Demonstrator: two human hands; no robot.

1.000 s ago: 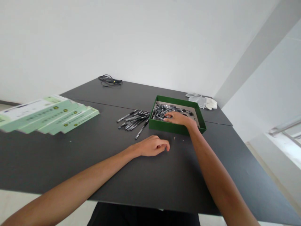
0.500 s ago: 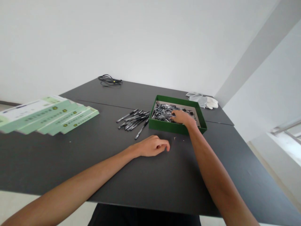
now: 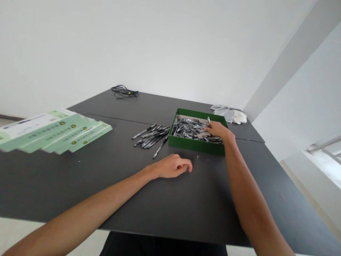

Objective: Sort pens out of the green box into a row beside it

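Note:
My right hand (image 3: 217,129) reaches over the right part of a green box (image 3: 195,145) with its fingers closed. A pen (image 3: 208,120) is pinched there, its end sticking up above my fingers. Many clear pens with black parts (image 3: 188,128) lie jumbled inside the box. On the table in front of the box rests my left hand (image 3: 173,166), fingers loosely curled, with nothing seen in it. To the left of the box, a loose heap of similar pens (image 3: 153,137) lies on the table.
Several green and white booklets (image 3: 77,131) lie fanned out at the left of the dark table (image 3: 128,206). A coiled black cable (image 3: 124,91) sits at the back left. White gloves (image 3: 237,116) lie behind the box at the right, near the wall.
My right hand has moved right and slightly up within the box, and a pen now stands up from its fingers. My left hand has stayed in place.

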